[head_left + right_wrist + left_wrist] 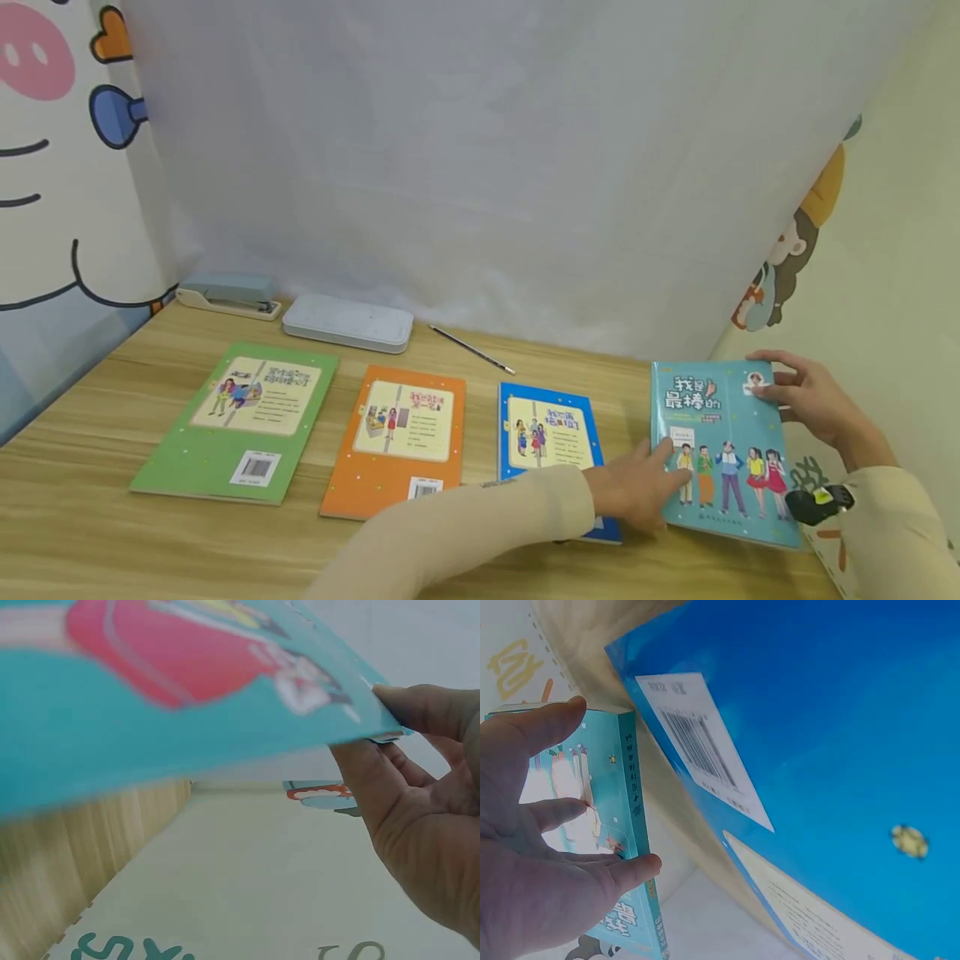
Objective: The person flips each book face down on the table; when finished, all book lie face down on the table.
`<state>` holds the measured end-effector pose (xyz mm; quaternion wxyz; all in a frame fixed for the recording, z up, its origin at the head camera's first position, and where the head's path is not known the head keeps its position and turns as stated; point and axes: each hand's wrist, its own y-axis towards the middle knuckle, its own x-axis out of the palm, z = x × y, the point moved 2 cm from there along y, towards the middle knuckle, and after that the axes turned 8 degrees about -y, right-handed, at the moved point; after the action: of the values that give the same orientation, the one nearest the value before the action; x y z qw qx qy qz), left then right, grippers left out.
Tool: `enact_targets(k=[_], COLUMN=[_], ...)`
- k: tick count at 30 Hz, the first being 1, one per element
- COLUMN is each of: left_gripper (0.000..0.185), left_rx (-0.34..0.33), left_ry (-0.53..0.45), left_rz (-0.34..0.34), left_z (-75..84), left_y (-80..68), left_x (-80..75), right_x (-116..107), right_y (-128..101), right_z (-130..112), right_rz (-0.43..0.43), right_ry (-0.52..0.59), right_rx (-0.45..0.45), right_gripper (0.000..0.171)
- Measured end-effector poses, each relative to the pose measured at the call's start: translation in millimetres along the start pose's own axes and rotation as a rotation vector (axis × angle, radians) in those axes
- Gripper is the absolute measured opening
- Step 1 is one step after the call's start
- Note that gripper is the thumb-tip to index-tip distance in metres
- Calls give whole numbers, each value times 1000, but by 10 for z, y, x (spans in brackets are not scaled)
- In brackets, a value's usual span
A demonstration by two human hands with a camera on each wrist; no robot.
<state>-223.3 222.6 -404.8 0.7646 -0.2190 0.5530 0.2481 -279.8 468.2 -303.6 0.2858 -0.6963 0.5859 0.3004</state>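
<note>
A teal book [716, 433] with a row of cartoon children on its cover is at the right end of the table. My right hand [825, 408] pinches its upper right corner between thumb and fingers. In the right wrist view, that corner stands above the surface. My left hand [641, 490] is at the book's left edge; in the left wrist view its fingers [559, 814] are spread and fairly straight against the cover and spine. Beside it lies a blue book [592, 417], back cover up, partly hidden by my left arm.
An orange book [341, 467] and a green book [180, 467] lie back cover up farther left. Behind them are a stapler [232, 296], a pale case [348, 323] and a pencil [472, 348]. A white sheet [487, 167] hangs at the back.
</note>
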Motion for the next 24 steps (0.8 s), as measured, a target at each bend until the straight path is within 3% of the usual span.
enact_targets(k=[9, 17, 24], left_gripper=[80, 79, 80], left_rx=[9, 22, 18], left_ry=[-62, -77, -30], left_rz=[73, 120, 187], left_z=[-92, -191, -246], left_y=[-18, -47, -48], left_x=[-116, -204, -282], right_x=[-64, -43, -18], right_y=[-42, -69, -100], right_z=[-145, -212, -263], right_rz=[74, 132, 163], right_ry=[4, 8, 177], right_rx=[-33, 13, 12], right_gripper=[35, 36, 36])
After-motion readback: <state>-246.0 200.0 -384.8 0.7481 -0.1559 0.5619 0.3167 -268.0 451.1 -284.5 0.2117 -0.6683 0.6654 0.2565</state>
